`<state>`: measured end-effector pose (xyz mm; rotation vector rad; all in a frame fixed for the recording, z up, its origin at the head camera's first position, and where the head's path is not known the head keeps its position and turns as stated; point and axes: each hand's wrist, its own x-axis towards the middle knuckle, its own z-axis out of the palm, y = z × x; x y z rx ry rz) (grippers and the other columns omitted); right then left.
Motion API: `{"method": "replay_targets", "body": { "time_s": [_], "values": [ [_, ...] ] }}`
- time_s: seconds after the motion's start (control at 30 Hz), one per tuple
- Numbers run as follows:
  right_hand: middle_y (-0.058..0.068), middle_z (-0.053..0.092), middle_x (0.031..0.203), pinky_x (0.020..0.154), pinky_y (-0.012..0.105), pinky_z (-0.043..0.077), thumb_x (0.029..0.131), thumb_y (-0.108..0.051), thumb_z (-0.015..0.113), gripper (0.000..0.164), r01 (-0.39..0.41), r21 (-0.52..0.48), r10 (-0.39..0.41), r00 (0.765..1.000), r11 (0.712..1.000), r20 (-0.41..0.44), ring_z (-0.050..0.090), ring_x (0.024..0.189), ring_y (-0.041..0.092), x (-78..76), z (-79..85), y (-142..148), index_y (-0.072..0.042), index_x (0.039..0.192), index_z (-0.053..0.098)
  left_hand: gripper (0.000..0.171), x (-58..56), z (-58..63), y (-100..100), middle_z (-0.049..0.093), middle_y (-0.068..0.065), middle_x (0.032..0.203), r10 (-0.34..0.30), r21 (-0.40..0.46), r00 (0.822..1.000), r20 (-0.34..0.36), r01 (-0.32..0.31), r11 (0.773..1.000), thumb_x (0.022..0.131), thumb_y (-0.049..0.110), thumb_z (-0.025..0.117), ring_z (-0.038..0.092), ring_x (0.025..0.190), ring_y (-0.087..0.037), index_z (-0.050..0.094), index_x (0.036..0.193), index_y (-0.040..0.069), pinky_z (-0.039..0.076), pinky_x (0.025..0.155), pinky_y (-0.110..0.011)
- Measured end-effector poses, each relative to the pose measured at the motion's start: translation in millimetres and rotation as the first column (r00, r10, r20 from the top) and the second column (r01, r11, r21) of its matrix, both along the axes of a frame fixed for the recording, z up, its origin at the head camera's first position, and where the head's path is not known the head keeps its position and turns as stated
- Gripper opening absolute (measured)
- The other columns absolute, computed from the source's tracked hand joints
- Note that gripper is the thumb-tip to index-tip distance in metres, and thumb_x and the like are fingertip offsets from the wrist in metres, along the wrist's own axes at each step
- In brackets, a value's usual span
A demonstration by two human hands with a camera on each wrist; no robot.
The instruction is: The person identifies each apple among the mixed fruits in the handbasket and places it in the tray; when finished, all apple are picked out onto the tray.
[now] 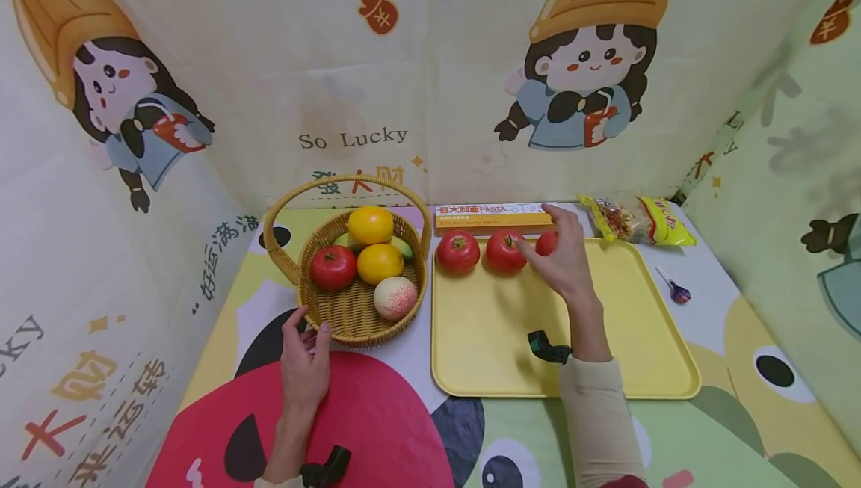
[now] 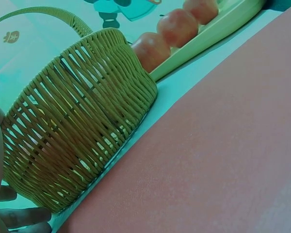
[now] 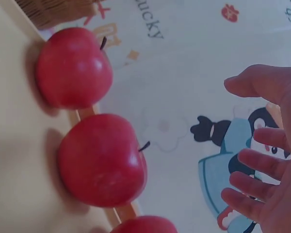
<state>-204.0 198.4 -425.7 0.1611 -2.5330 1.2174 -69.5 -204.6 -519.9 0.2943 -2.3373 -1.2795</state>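
Observation:
My right hand (image 1: 563,258) hovers over the far part of the yellow tray (image 1: 498,357), thumb and fingers spread and nothing between them. Below it stand a red apple (image 1: 506,252), another apple (image 1: 458,252) to the left, and a third apple (image 1: 546,242) partly hidden by the hand. At the near left side of the wicker basket (image 2: 77,116), my left hand (image 1: 306,365) has its relaxed fingers right at the woven wall. In the basket lie an apple (image 1: 333,267), two orange-yellow fruits (image 1: 371,226), a pale pink-speckled peach (image 1: 395,298) and something green, mostly covered.
Behind the tray lies a pasta box (image 1: 471,219). A yellow snack bag (image 1: 639,220) sits at the tray's far right corner, and a wrapped lollipop (image 1: 678,292) lies to its right. Printed cloth walls (image 1: 464,99) enclose the table's back and sides.

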Motion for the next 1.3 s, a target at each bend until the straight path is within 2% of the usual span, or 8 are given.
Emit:
{"method": "replay_targets", "body": {
  "time_s": [0.33,0.57,0.77,1.0,1.2,1.3],
  "values": [
    [0.014,0.043,0.149,0.106,0.061,0.042,0.082,-0.025,0.080,0.078,-0.100,-0.022,0.099,0.994,0.995,-0.043,0.042,0.133,0.036,10.2,11.4,-25,-0.009,0.148,0.041,0.050,-0.2,0.2,0,0.055,-0.021,0.137,0.002,-0.005,1.000,0.009,-0.002,1.000,0.103,0.024,0.055,0.067,0.108,-0.037,0.039,0.148,0.010,0.036,0.082,0.002],
    [0.011,0.046,0.148,0.103,0.058,0.047,0.080,-0.026,0.080,0.078,-0.177,0.010,0.177,0.982,0.984,-0.067,0.045,0.132,0.031,17.2,16.7,-49,-0.010,0.147,0.043,0.050,-1.4,-0.1,0,0.056,-0.020,0.135,0.001,0.006,1.000,0.005,-0.001,1.000,0.102,0.025,0.055,0.068,0.108,-0.035,0.039,0.148,0.011,0.036,0.081,0.002],
    [0.012,0.049,0.144,0.103,0.056,0.047,0.082,-0.025,0.079,0.072,-0.255,0.052,0.260,0.957,0.965,-0.130,0.047,0.128,0.031,18.8,19.0,-70,-0.007,0.143,0.045,0.050,-0.6,0.3,0,0.055,-0.022,0.136,-0.007,0.010,1.000,-0.004,0.007,1.000,0.102,0.024,0.055,0.068,0.108,-0.038,0.039,0.148,0.010,0.035,0.082,0.003],
    [0.013,0.053,0.136,0.095,0.049,0.055,0.079,-0.023,0.082,0.072,-0.345,0.084,0.354,0.918,0.935,-0.180,0.051,0.122,0.029,20.9,23.8,-93,-0.006,0.141,0.048,0.050,-1.0,-1.1,0,0.057,-0.021,0.135,0.003,0.009,1.000,-0.003,-0.003,1.000,0.102,0.026,0.057,0.069,0.108,-0.034,0.040,0.147,0.012,0.037,0.081,0.002],
    [0.013,0.055,0.136,0.104,0.049,0.050,0.080,-0.021,0.081,0.067,-0.412,0.080,0.419,0.883,0.908,-0.213,0.052,0.125,0.028,22.3,26.7,-109,-0.005,0.138,0.049,0.050,-0.9,-1.0,0,0.057,-0.020,0.135,0.003,0.010,1.000,-0.006,-0.003,1.000,0.102,0.025,0.057,0.069,0.108,-0.034,0.041,0.147,0.012,0.037,0.081,0.002],
    [0.012,0.057,0.133,0.103,0.045,0.050,0.081,-0.021,0.080,0.065,-0.440,0.079,0.446,0.867,0.894,-0.222,0.055,0.120,0.026,22.3,27.0,-117,-0.005,0.137,0.050,0.050,-0.7,-0.4,0,0.056,-0.022,0.136,-0.002,0.012,1.000,-0.011,0.002,1.000,0.102,0.024,0.056,0.068,0.108,-0.037,0.040,0.148,0.011,0.036,0.081,0.003]
  ]
}}
